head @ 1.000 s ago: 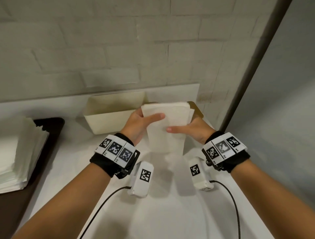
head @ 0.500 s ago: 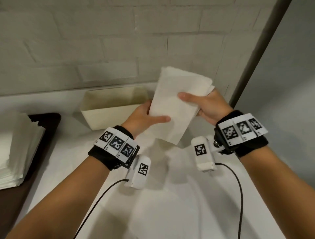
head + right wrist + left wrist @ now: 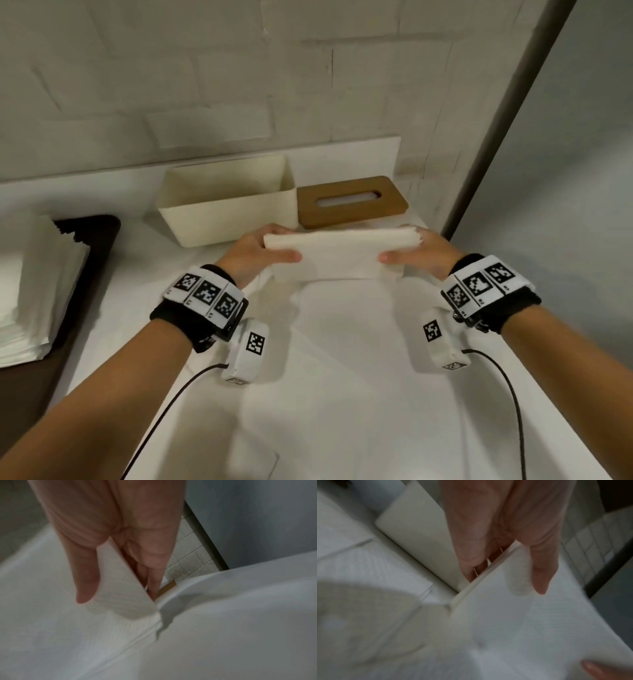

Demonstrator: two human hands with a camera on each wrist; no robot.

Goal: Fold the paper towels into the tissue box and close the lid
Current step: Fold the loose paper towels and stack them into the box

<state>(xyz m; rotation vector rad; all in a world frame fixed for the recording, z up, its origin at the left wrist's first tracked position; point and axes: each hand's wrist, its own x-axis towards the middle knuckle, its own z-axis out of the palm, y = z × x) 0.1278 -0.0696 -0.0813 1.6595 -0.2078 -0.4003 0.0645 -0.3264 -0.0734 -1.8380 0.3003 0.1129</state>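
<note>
A: Where is the folded white paper towel bundle at this moment?

B: It is held in the air just in front of the open cream rectangular tissue box, and it hangs across, from one hand to the other. The left hand pinches the left end, thumb on the near side and fingers behind. The right hand pinches the right end in the same way. So both hands are grasping the bundle, not released.

A: And the lid?

B: The brown wooden lid with a long slot lies flat just to the right of the box, touching it or nearly. The box looks empty inside, as far as I can see.

A: How to do this step well?

B: I think the bundle should stay parallel to the long side of the box, with the edges even, and then go down level. A loose layer hangs under the bundle; it could catch on the rim, so tuck it first.

A: Anything else near the box?

B: A stack of white paper towels on a dark tray, well to the left of the box.
</note>
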